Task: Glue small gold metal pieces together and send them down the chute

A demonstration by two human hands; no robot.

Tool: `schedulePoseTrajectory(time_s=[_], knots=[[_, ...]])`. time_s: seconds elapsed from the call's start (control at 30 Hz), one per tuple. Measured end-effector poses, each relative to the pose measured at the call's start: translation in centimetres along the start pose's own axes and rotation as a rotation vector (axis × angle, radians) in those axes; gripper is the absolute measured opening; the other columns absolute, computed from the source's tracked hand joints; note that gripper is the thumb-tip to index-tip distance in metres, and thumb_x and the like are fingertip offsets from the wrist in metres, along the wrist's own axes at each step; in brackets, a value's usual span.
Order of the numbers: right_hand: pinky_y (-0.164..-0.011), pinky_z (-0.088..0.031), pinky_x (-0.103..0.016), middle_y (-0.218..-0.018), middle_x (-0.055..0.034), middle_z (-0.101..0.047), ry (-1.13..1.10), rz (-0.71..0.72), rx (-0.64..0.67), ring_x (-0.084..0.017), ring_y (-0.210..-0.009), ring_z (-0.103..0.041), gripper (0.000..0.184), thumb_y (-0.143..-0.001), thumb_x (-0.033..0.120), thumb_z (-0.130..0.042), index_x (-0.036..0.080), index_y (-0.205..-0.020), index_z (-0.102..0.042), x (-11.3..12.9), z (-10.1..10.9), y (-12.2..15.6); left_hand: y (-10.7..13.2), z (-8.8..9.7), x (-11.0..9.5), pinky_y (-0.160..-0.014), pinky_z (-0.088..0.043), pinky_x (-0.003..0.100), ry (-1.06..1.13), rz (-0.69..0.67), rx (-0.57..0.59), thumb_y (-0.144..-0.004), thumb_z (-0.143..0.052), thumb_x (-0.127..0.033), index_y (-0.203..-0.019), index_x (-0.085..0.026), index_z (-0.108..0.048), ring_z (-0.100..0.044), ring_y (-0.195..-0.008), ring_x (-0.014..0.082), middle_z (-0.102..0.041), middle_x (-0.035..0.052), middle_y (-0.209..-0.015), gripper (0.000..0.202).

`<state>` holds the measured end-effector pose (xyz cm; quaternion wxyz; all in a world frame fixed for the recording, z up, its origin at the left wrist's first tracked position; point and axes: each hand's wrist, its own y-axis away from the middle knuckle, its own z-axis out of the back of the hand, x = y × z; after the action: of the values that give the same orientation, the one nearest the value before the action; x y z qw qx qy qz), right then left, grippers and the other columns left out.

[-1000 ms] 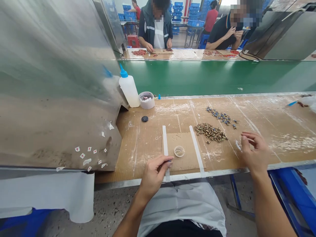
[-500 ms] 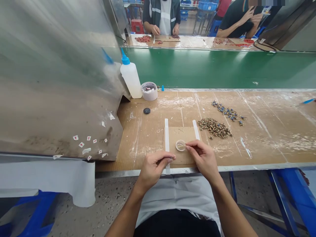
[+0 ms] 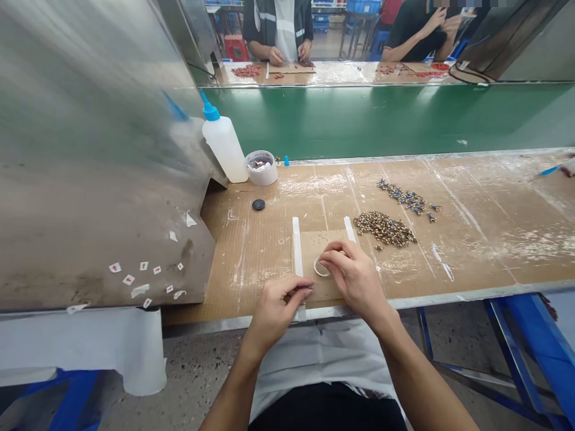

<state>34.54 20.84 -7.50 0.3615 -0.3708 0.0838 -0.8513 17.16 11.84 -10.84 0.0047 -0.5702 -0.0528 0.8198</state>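
My left hand [image 3: 282,305] is closed in a pinch near the table's front edge, around something tiny and dark that I cannot make out. With fingertips pressed together, my right hand [image 3: 354,276] hovers over a small round white dish [image 3: 320,268]. The thin stick it held a moment ago is mostly hidden behind the fingers. That dish sits on a cardboard pad [image 3: 314,239], with a strip of white tape [image 3: 297,245] along its left side. Just beyond my right hand lies a heap of small brass-coloured parts [image 3: 386,229].
Blue-tipped parts [image 3: 402,196] lie behind the heap. At the back left stand a bottle with a blue nozzle [image 3: 226,146] and a tape roll [image 3: 262,170]; a black disc [image 3: 258,205] is nearer. Metal housing [image 3: 112,179] borders the left. Two people sit across the green belt [image 3: 341,117].
My right hand has turned and moved left over the dish, covering the stick and part of the rim. The left hand keeps its pinch. The whole view has shifted slightly.
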Motion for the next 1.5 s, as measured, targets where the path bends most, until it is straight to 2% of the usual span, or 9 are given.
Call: schedulePoseTrajectory(time_s=[0.1,0.2,0.3,0.47,0.53,0.6,0.77,1.0,1.5], knots=[[-0.077,-0.043,-0.032,-0.096,-0.0071,-0.059,0.061,0.014,0.039,-0.02,-0.087,-0.055,0.018,-0.097,0.015,-0.05,0.018,-0.089,-0.067,0.1,0.7,-0.2,-0.1,0.0,-0.1,-0.067,-0.05,0.023,0.006,0.011,0.005,-0.092,-0.059,-0.023,-0.095,-0.018,-0.072,-0.065,-0.072,0.0132,-0.072,0.0013,-0.083,0.014],[-0.076,-0.044,-0.031,-0.095,-0.0061,-0.059,-0.038,-0.015,0.047,-0.019,-0.085,-0.055,0.016,-0.096,0.015,-0.053,0.018,-0.088,-0.067,-0.2,1.2,-0.2,-0.1,0.1,-0.2,-0.068,-0.049,0.023,-0.021,-0.002,0.011,-0.091,-0.06,-0.022,-0.094,-0.018,-0.072,-0.065,-0.074,0.0135,-0.072,0.0013,-0.084,0.013],[-0.069,-0.046,-0.028,-0.094,-0.0059,-0.06,-0.217,-0.104,-0.022,-0.017,-0.082,-0.057,0.013,-0.096,0.02,-0.056,0.018,-0.089,-0.067,-0.8,1.1,0.3,-0.1,0.1,-0.3,-0.068,-0.047,0.022,-0.06,-0.017,0.015,-0.09,-0.061,-0.02,-0.092,-0.018,-0.072,-0.064,-0.072,0.0127,-0.072,0.0008,-0.084,0.011],[-0.059,-0.049,-0.023,-0.093,-0.0072,-0.064,-0.547,-0.289,-0.172,-0.018,-0.083,-0.06,0.018,-0.094,0.032,-0.06,0.017,-0.087,-0.066,-1.6,-0.4,1.5,-0.2,0.0,-0.5,-0.067,-0.047,0.022,-0.087,-0.025,0.019,-0.089,-0.062,-0.017,-0.092,-0.018,-0.072,-0.062,-0.068,0.0116,-0.072,0.0006,-0.081,0.011],[-0.058,-0.05,-0.023,-0.092,-0.0069,-0.065,-0.625,-0.342,-0.203,-0.016,-0.075,-0.061,0.018,-0.094,0.033,-0.061,0.016,-0.089,-0.067,-1.7,-0.9,1.8,-0.2,-0.1,-0.6,-0.066,-0.046,0.021,-0.08,-0.02,0.02,-0.089,-0.062,-0.016,-0.092,-0.017,-0.072,-0.061,-0.068,0.0111,-0.072,0.0005,-0.081,0.01],[-0.057,-0.051,-0.022,-0.091,-0.0066,-0.067,-0.666,-0.37,-0.221,-0.014,-0.067,-0.06,0.019,-0.093,0.034,-0.062,0.016,-0.091,-0.067,-1.5,-1.0,1.8,-0.2,-0.2,-0.6,-0.065,-0.046,0.021,-0.079,-0.018,0.021,-0.089,-0.062,-0.016,-0.093,-0.017,-0.072,-0.061,-0.067,0.0108,-0.071,0.0003,-0.08,0.01],[-0.052,-0.049,-0.02,-0.084,-0.0051,-0.066,-0.743,-0.364,-0.292,-0.013,-0.063,-0.059,0.016,-0.094,0.032,-0.061,0.017,-0.091,-0.066,-0.7,-1.3,2.6,-0.2,-0.5,-0.4,-0.063,-0.045,0.02,-0.107,-0.025,0.016,-0.088,-0.062,-0.016,-0.093,-0.017,-0.071,-0.059,-0.064,0.0104,-0.07,-0.0001,-0.078,0.011],[-0.054,-0.049,-0.024,-0.088,-0.0051,-0.066,-0.689,-0.325,-0.34,-0.012,-0.056,-0.057,0.012,-0.096,0.029,-0.059,0.019,-0.096,-0.065,-0.2,-2.5,4.8,-0.2,-0.6,-0.9,-0.062,-0.043,0.021,-0.155,-0.056,0.012,-0.088,-0.062,-0.016,-0.093,-0.018,-0.072,-0.057,-0.063,0.0104,-0.068,-0.0008,-0.074,0.012],[-0.068,-0.052,-0.027,-0.091,-0.0036,-0.068,-0.53,-0.198,-0.241,-0.017,-0.078,-0.064,0.009,-0.095,0.021,-0.059,0.023,-0.097,-0.067,-0.4,-2.7,5.0,-0.3,-0.6,-0.9,-0.061,-0.043,0.022,-0.167,-0.039,0.056,-0.09,-0.059,-0.019,-0.093,-0.018,-0.071,-0.059,-0.068,0.0126,-0.068,0.001,-0.077,0.012]])
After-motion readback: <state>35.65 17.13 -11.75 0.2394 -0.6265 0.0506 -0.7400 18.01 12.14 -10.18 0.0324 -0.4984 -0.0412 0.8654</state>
